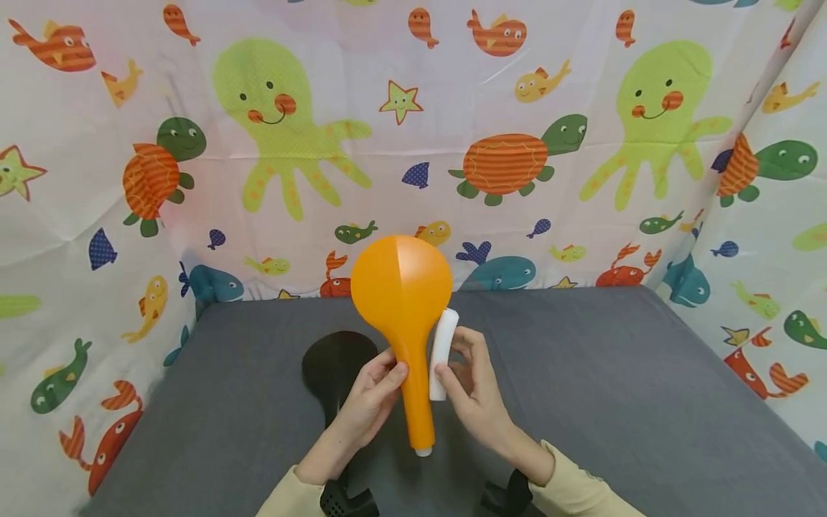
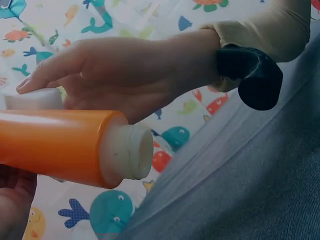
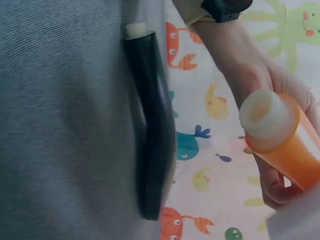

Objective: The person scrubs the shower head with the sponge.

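Note:
An orange round-headed, paddle-shaped plastic piece [image 1: 402,287] stands upright in front of me, its handle downward. That handle ends in a whitish open neck [image 2: 137,151], with a rim around the hole. My left hand [image 1: 371,395] grips the handle just below the head, thumb across its front. A short white, slightly curved tube [image 1: 443,352] is pinched by my right hand [image 1: 479,391], close along the right side of the orange handle. Whether the two pieces touch, I cannot tell. In the right wrist view, the white tube [image 3: 297,220] shows only in part at the corner.
A black piece of similar shape [image 1: 337,362] lies on the grey table cover [image 1: 581,373], left of the orange one. It has a whitish end [image 3: 136,30]. Behind and at both sides hangs a white curtain [image 1: 388,172] printed with sea animals.

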Tool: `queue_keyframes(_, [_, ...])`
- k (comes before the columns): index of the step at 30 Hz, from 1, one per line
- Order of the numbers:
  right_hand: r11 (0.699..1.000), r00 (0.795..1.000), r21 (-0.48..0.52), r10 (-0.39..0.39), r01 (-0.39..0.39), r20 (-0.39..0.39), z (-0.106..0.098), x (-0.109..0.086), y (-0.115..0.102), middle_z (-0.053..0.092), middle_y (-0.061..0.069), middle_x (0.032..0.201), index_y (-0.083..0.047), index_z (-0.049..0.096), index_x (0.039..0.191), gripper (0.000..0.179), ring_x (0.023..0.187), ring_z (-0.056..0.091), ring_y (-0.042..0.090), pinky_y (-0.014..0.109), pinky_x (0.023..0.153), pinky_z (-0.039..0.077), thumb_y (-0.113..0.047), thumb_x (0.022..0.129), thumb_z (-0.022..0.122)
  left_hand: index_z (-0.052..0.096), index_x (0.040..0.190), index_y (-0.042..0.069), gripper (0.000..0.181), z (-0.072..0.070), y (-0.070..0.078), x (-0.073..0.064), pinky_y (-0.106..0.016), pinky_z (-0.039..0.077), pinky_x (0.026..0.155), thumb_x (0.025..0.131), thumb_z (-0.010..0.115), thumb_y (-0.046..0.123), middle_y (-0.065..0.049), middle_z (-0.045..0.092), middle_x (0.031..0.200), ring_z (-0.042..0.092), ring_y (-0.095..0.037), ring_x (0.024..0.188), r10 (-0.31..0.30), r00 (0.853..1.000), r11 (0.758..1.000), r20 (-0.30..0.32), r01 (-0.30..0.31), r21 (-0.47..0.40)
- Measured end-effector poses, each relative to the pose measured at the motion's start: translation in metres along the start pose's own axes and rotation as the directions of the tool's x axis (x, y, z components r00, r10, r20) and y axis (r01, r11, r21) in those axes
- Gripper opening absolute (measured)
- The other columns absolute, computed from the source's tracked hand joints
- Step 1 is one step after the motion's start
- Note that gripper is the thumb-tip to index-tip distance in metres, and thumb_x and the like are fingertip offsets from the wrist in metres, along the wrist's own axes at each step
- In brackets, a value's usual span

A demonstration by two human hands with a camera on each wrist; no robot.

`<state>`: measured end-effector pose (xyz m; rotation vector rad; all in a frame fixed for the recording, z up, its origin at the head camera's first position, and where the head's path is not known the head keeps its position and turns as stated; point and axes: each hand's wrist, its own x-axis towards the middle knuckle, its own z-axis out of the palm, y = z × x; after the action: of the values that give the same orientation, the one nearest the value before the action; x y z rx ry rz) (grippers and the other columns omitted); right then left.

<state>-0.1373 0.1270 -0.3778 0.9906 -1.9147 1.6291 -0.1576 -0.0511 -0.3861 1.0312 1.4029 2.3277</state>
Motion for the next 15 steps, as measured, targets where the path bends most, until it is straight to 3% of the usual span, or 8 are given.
queue_keyframes(3, [1.000,0.995,0.018,-0.018,0.016,0.101,0.001,-0.007,-0.001,0.038,0.019,0.121,0.006,0.034,0.128,0.049,0.107,0.049,0.027,0.037,0.078,0.052,0.014,0.084,0.055,0.043,0.129,0.000,0.030,-0.003,0.003,0.000,-0.029,0.042,0.093,0.101,0.035,0.005,-0.006,0.049,0.112,0.049,-0.018,0.100,-0.001,1.000,1.000,-0.022,0.001,-0.006])
queue_keyframes(6, [0.998,0.975,0.067,-0.020,0.006,0.220,0.004,-0.017,-0.005,0.040,0.020,0.117,0.007,0.036,0.125,0.048,0.104,0.051,0.025,0.037,0.072,0.054,0.014,0.082,0.057,0.043,0.129,0.000,0.030,-0.006,0.007,0.000,-0.028,0.042,0.092,0.100,0.036,0.006,-0.006,0.049,0.110,0.047,-0.018,0.099,0.010,0.999,1.000,-0.041,-0.010,-0.010])
queue_keyframes(8, [0.995,0.967,0.096,-0.014,-0.011,0.254,0.005,-0.022,-0.006,0.040,0.020,0.116,0.007,0.036,0.124,0.048,0.104,0.052,0.025,0.037,0.070,0.054,0.014,0.082,0.057,0.044,0.128,0.000,0.029,-0.006,0.007,0.000,-0.028,0.042,0.089,0.100,0.036,0.005,-0.006,0.048,0.108,0.047,-0.018,0.097,0.016,0.999,1.000,-0.035,-0.016,-0.009])
queue_keyframes(10, [0.995,0.971,0.103,-0.018,-0.007,0.237,0.005,-0.023,-0.005,0.039,0.020,0.116,0.007,0.035,0.125,0.047,0.104,0.052,0.025,0.038,0.071,0.054,0.014,0.083,0.056,0.044,0.127,0.000,0.029,-0.005,0.006,0.000,-0.028,0.042,0.089,0.100,0.036,0.005,-0.006,0.048,0.107,0.047,-0.017,0.097,0.009,1.000,1.000,-0.015,-0.009,-0.005])
queue_keyframes(15, [0.998,0.999,0.062,0.024,-0.027,0.049,-0.002,-0.017,0.008,0.036,0.019,0.123,0.005,0.030,0.128,0.048,0.109,0.050,0.025,0.035,0.079,0.052,0.012,0.086,0.053,0.045,0.127,-0.001,0.029,0.001,0.000,0.000,-0.029,0.043,0.089,0.100,0.037,0.006,-0.006,0.049,0.111,0.049,-0.017,0.098,-0.014,0.999,1.000,0.036,0.014,0.015])
